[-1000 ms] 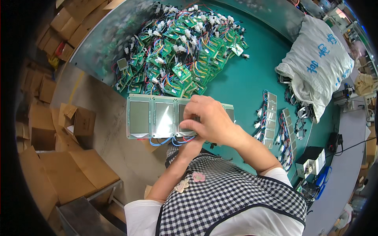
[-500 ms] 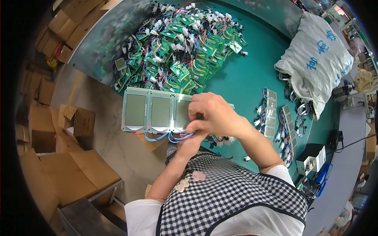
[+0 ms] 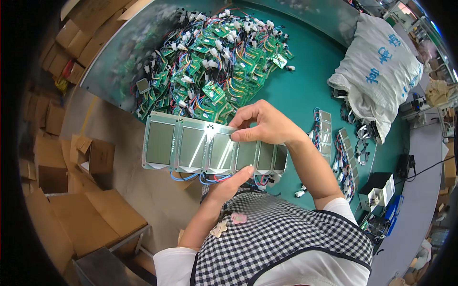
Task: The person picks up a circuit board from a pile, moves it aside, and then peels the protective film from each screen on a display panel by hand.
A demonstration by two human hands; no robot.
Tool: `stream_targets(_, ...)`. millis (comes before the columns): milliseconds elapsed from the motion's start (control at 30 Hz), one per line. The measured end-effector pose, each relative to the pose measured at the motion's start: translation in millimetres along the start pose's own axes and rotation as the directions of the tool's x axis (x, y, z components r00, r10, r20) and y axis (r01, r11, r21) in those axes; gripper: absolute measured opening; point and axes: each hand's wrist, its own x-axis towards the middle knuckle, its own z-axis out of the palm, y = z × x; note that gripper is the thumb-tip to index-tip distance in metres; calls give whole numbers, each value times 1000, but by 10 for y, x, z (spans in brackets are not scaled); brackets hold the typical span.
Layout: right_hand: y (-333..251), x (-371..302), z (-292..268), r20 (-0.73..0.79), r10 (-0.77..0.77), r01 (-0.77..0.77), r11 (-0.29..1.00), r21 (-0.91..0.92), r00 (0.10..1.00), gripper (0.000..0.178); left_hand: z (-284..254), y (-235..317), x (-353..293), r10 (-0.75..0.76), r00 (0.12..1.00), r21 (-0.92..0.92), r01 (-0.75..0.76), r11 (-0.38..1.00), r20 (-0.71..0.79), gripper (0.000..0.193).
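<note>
A long panel of several joined display boards [image 3: 192, 148], grey screens facing up, is held in front of my apron. My left hand [image 3: 228, 187] grips its lower edge, the thumb over the front and the other fingers hidden behind. Along the top edge, my right hand [image 3: 267, 125] is closed on the panel near its middle, with thumb and index finger at the rim. Blue and red wires [image 3: 205, 180] hang from the lower edge. Just beyond lies a heap of green circuit boards [image 3: 217, 90] with wires and white connectors.
Two similar display strips, one nearer the middle [image 3: 325, 136] and one further right [image 3: 352, 159], lie on the green table [image 3: 298, 88]. A white sack [image 3: 377, 71] rests behind them. Cardboard boxes [image 3: 95, 217] stand at the left. A black-and-white box [image 3: 377, 191] sits at the right.
My right hand has lifted off the third screen to the panel's top edge, uncovering the screens on the right. The panel's right side now dips lower, and my left thumb shows on its front.
</note>
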Motion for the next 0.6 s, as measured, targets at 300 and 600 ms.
stream_targets(300, -46, -12, -40, 47, 86, -94, 974, 206, 995, 19, -36, 59, -20, 23, 996, -35, -20, 999, 90, 33)
stream_targets(600, -32, -9, -57, 45, 94, -102, 960, 261, 995, 18, -27, 73, -14, -37, 993, -98, 47, 994, 110, 44)
